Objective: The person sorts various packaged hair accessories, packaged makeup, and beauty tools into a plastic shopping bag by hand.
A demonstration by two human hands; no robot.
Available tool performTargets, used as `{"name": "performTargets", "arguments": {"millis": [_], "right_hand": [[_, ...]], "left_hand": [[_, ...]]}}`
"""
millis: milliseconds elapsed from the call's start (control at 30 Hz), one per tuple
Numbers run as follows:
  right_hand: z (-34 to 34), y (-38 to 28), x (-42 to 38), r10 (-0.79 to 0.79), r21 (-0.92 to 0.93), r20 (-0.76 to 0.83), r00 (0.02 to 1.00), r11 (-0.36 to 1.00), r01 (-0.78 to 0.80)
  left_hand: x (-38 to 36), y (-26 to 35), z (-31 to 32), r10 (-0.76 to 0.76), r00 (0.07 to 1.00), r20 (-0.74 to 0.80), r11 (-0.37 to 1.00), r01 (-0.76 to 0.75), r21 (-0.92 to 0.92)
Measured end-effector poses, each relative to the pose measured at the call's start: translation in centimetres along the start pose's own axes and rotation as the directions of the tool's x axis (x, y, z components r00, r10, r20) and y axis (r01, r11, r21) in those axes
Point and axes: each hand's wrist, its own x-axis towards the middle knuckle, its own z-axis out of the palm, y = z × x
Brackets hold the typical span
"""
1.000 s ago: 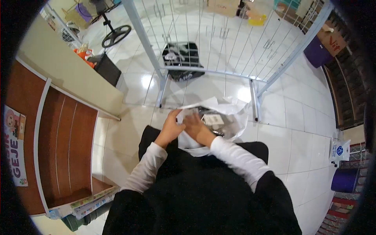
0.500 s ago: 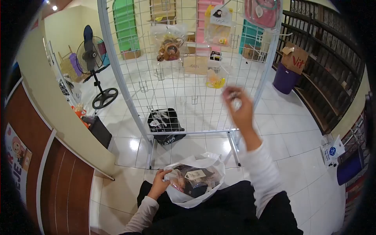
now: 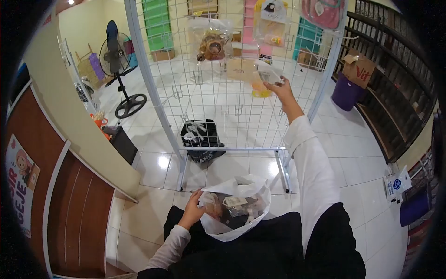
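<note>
My right hand [image 3: 281, 90] is raised to the wire grid rack, fingers closed at the right edge of a small clear packet [image 3: 261, 88] with something yellow at its bottom. Down on my lap, my left hand [image 3: 193, 212] grips the left rim of a white plastic bag [image 3: 220, 235]. The bag's mouth gapes, showing several clear-wrapped items and a pale label [image 3: 235, 201] inside. Higher on the wire grid rack [image 3: 218, 104] hang a packet with brown round pieces [image 3: 213, 46], a packet with a white card [image 3: 273, 23] and a pink pouch [image 3: 320, 13].
A black bag [image 3: 202, 139] sits on the floor behind the rack's base. To the left are a standing fan [image 3: 116, 56] and a brown wooden counter [image 3: 79, 209]. At right, a purple bin [image 3: 346, 93] holding a paper bag stands beside dark shelves [image 3: 390, 69].
My right hand has moved up slightly and reached the small packet, which now tilts at its top. My left hand stays on the white bag. The view has shifted slightly.
</note>
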Motion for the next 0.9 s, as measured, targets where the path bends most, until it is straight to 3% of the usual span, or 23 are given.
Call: {"name": "performTargets", "arguments": {"millis": [133, 233, 367, 467, 600, 633, 700, 767, 867, 900], "right_hand": [[-0.2, 1.1, 1.2, -0.012, 0.055, 0.037, 0.999, 0.998, 0.01], [-0.6, 0.2, -0.2, 0.07, 0.175, 0.119, 0.99, 0.98, -0.09], [-1.1, -0.7, -1.7, -0.032, 0.423, 0.205, 0.978, 0.904, -0.059], [-3.1, -2.4, -3.7, -0.05, 0.433, 0.357, 0.933, 0.894, -0.118], [-6.7, -3.2, -5.6, -0.157, 0.389, 0.417, 0.895, 0.921, -0.019], [-8.2, -3.2, -5.3, -0.121, 0.364, 0.449, 0.886, 0.93, -0.058], [-9.4, -4.9, -6.9, -0.191, 0.372, 0.43, 0.883, 0.928, 0.019], [-10.3, -6.3, -8.3, -0.19, 0.459, 0.383, 0.904, 0.888, -0.007], [-12.1, -6.5, -8.6, -0.166, 0.437, 0.311, 0.936, 0.899, 0.014], [-11.8, -6.3, -9.8, -0.133, 0.425, 0.415, 0.9, 0.903, -0.062]], "left_hand": [[0.0, -0.6, 0.0, 0.006, 1.0, -0.013, 1.0, -0.006, -0.018], [0.0, -0.4, 0.2, -0.034, 0.999, -0.009, 0.999, 0.033, -0.024], [0.1, 0.7, -0.2, -0.043, 0.999, 0.018, 0.994, 0.045, -0.103], [0.2, 0.3, -0.1, -0.038, 0.999, 0.037, 0.998, 0.039, -0.046], [0.4, 2.4, -1.0, 0.034, 0.997, 0.07, 0.998, -0.03, -0.054], [0.4, 2.2, -0.9, 0.024, 0.996, 0.086, 0.999, -0.02, -0.047], [0.9, 1.8, -0.8, 0.026, 0.993, 0.112, 0.999, -0.02, -0.047], [0.7, 1.1, -0.4, 0.024, 0.993, 0.118, 0.998, -0.018, -0.056], [1.0, 0.1, -0.1, 0.023, 0.996, 0.083, 0.998, -0.018, -0.058], [1.1, 0.8, -0.3, -0.024, 0.992, 0.12, 0.997, 0.032, -0.065]]}}
